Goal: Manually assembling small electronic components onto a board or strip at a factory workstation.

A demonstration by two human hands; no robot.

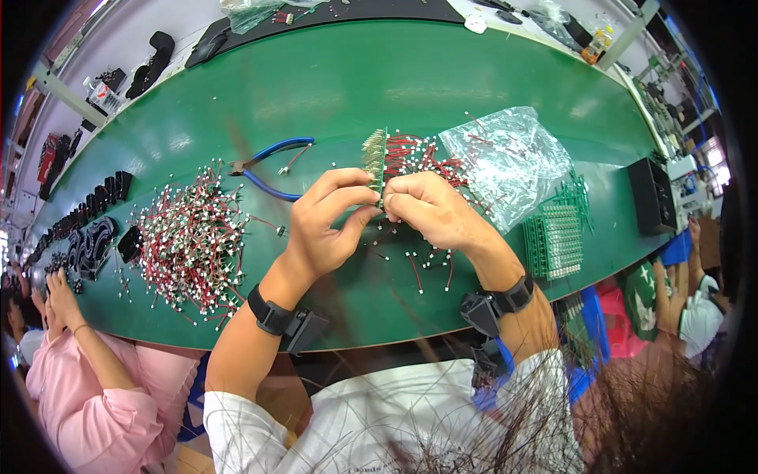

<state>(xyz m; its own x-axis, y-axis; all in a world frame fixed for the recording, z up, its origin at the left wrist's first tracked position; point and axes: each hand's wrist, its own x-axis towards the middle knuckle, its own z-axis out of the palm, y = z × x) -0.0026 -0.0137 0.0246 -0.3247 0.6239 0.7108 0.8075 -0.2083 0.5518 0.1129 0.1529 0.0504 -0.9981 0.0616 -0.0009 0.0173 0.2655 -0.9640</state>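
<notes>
My left hand [332,221] grips the near end of a narrow green circuit board strip [384,150] between thumb and fingers. The strip stands on edge, with a row of gold-coloured pins [372,150] along its left side. Close against the strip's near end, my right hand [430,209] is closed in a pinch; what its fingertips hold is hidden. Red wire leads with white connectors [410,150] spread to the right of the strip. A few loose leads [416,272] lie on the table nearer to me.
Blue-handled pliers [272,148] and a big heap of wire leads [197,245] lie left on the green table [316,79]. To the right are a clear plastic bag [513,158], stacked green boards [554,241] and a black bin [651,197]. A co-worker in pink [103,411] sits at left.
</notes>
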